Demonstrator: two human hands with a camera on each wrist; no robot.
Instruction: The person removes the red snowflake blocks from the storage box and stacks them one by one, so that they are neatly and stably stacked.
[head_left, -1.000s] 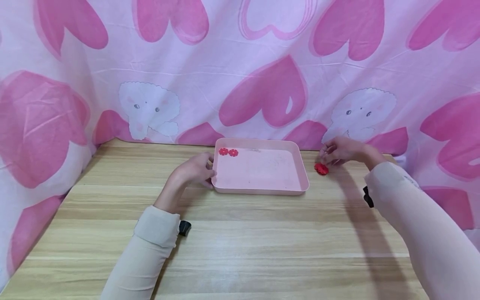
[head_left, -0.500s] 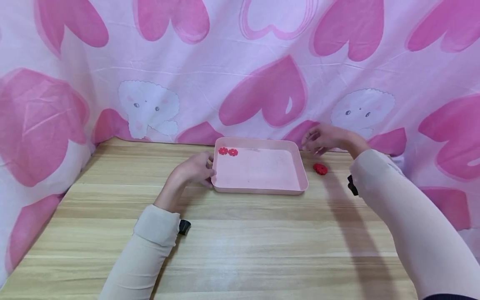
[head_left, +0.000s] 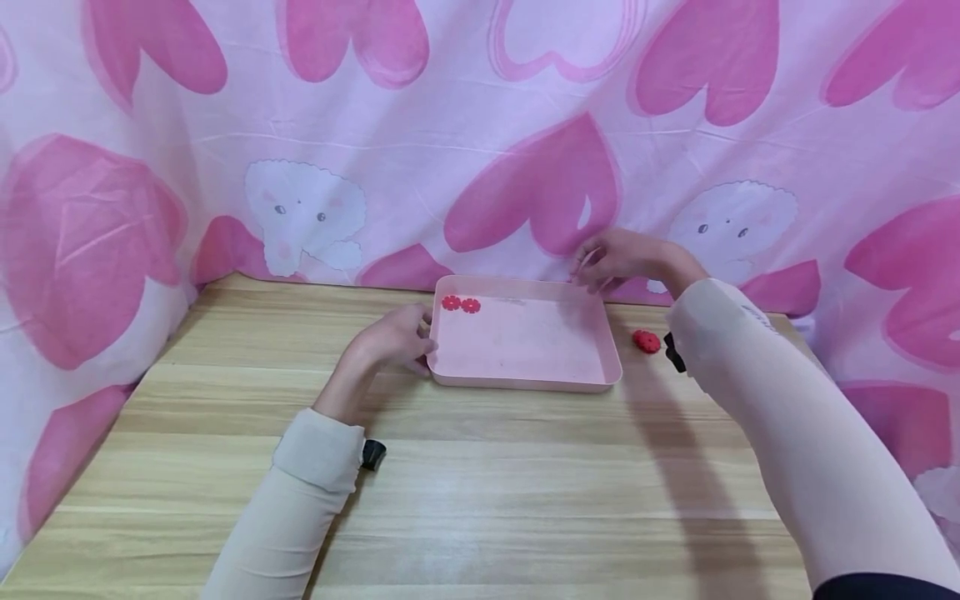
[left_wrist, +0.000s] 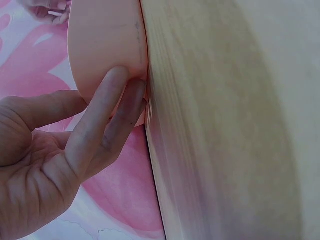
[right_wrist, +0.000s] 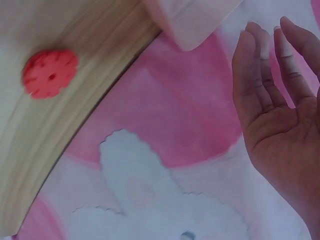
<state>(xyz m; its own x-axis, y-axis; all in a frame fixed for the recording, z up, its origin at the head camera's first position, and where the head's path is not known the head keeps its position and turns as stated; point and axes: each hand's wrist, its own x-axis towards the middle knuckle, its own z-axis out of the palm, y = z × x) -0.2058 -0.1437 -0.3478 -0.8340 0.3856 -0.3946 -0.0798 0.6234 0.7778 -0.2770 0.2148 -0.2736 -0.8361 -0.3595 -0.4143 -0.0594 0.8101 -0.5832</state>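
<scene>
A shallow pink tray (head_left: 525, 383) sits near the back of the wooden table. My left hand (head_left: 395, 337) holds its left end, and the left wrist view shows the fingers (left_wrist: 95, 125) spread against the outside wall. Two red, notched, flower-like discs (head_left: 470, 306) lie side by side in the tray's back left corner. Over the back right corner hovers my right hand (head_left: 618, 260), its fingers loosely curved; nothing shows between them in the right wrist view. On the table right of the tray, more red notched discs (right_wrist: 51, 75) lie stacked, below the right forearm in the head view.
A pink curtain (head_left: 420, 125) with hearts and white cartoon animals hangs right behind the table's back edge. The wooden tabletop (head_left: 465, 492) stretches in front of the tray. A dark device (head_left: 373, 455) is on the left wrist, another (head_left: 675, 352) on the right.
My right hand has moved left and up, from beside the stacked red discs to the tray's back right corner. The left hand stays at the tray's left end.
</scene>
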